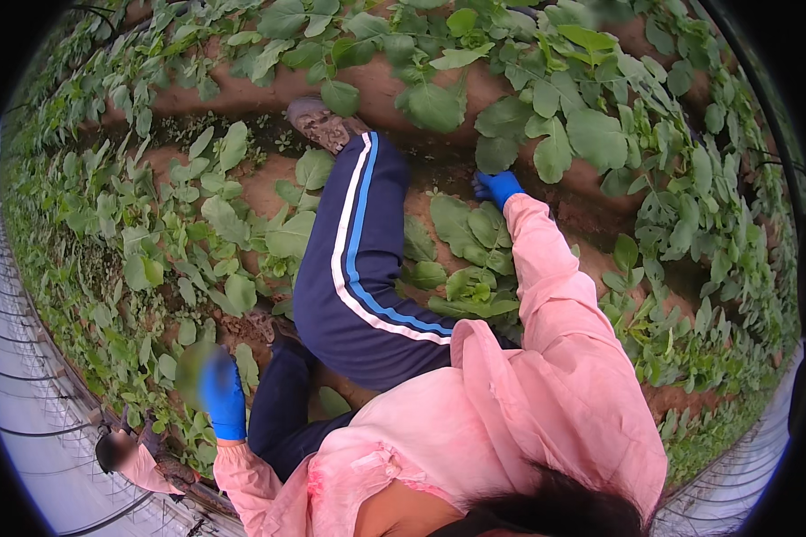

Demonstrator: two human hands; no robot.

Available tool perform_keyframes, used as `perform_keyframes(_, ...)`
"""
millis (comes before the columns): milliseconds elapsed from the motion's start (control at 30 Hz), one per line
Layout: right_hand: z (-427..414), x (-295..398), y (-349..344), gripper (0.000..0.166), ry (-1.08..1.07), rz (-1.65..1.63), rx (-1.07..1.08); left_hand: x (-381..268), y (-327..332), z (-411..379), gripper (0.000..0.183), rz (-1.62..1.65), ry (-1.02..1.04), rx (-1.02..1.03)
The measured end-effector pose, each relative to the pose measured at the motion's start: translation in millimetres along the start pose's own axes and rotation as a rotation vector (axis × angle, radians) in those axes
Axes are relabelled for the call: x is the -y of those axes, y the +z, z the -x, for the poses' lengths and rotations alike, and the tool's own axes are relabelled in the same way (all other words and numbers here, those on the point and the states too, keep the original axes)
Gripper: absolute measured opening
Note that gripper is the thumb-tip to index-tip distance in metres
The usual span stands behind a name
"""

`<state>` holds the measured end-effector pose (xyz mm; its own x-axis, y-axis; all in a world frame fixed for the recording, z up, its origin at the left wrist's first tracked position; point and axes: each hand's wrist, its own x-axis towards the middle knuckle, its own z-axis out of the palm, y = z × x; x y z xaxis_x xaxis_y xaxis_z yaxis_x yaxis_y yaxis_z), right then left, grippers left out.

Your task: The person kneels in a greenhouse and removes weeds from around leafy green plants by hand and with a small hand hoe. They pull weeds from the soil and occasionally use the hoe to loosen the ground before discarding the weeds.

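Note:
My left hand, in a blue glove, is raised beside my bent leg above leafy plants. A blurred greenish patch covers its fingers, so what they hold, if anything, is hidden. Farther out, my right hand, also blue-gloved, reaches down to the dark soil of the furrow. Its fingertips are at the ground under the edge of a broad green leaf; whether they grip anything cannot be made out. Small weeds grow near that hand. A broad-leaved plant stands on the ridge just below it.
My leg in navy trousers spans the ridge, with a patterned shoe in the furrow. Dense leafy rows run on both sides. Another person is at lower left, near the greenhouse film wall. A dark hose or strap curves at right.

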<state>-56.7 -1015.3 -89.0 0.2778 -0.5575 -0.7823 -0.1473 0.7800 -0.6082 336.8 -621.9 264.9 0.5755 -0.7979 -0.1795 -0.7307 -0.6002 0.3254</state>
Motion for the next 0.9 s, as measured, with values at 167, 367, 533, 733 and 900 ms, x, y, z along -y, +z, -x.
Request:
perform_keyframes(167, 58, 44, 23, 0.026, -0.139, 0.834, 0.428, -161, -26, -54, 0.025, 0.358, 0.214, -0.087)
perform_keyframes(367, 146, 80, 20, 0.033, -0.048, 0.813, 0.789, -308, 41, -84, 0.045, 0.266, 0.582, 0.416)
perform_keyframes(533, 202, 81, 22, 0.032, -0.142, 0.999, 0.776, -321, 128, -83, 0.067, -0.404, 0.549, 0.790)
perform_keyframes(733, 180, 82, 25, 0.036, 0.076, 0.757, 0.705, -316, 148, -78, 0.073, -0.320, 0.620, 1.282)
perform_keyframes(900, 105, 58, 35, 0.045, -0.489, 0.923, 0.438, -315, 151, -73, 0.065, -0.326, 0.704, 1.205)
